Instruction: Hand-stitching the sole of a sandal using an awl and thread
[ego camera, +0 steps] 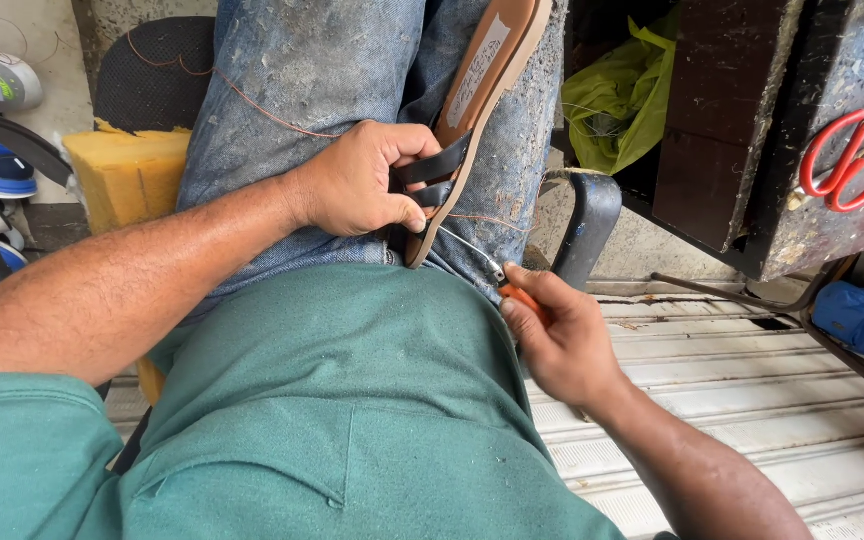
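Across the lap, left hand (362, 180) fingers pinch a light, flexible tan sandal (482, 90) by its black straps (432, 170); right hand (557, 340) fingers grip an orange-handled awl (497, 275) just beside them.

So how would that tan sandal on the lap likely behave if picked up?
The sandal looks thin and flat, so probably light and slightly bendy. Its black straps, pinched by the left hand, seem floppy. The thread trailing across the jeans could snag.
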